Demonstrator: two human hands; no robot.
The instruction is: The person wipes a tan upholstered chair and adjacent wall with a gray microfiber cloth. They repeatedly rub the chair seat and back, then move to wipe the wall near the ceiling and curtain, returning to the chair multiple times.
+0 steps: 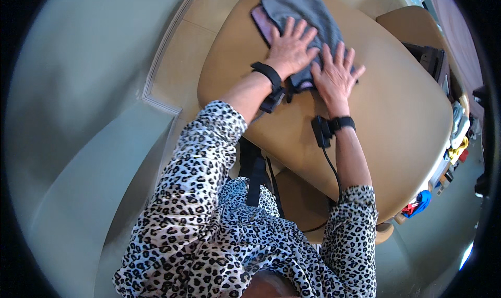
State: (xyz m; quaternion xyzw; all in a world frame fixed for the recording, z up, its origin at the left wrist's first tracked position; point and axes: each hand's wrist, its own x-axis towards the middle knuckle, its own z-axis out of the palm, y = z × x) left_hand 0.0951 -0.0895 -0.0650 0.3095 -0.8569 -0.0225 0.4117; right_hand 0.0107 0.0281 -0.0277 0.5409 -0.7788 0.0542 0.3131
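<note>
A grey cloth [295, 6] with dark edging lies folded on a tan tabletop [375, 141]. Along its left side shows a pinkish-purple layer [263, 22], and a bit of the same colour peeks out at the near end. My left hand [291, 49] rests palm down on the cloth's middle, fingers spread. Close beside it, my right hand [336, 77] is also palm down with fingers apart, over the cloth's near right edge. Neither hand grips anything. Part of the cloth is hidden beneath them.
Black straps with small devices circle both wrists; a cable [332, 167] trails from the right one. A tan chair [301, 198] sits under the near edge. Beyond the right edge are another tan chair [411, 24], a dark box-like object [428, 59] and coloured items [458, 149]. A wall [90, 63] stands left.
</note>
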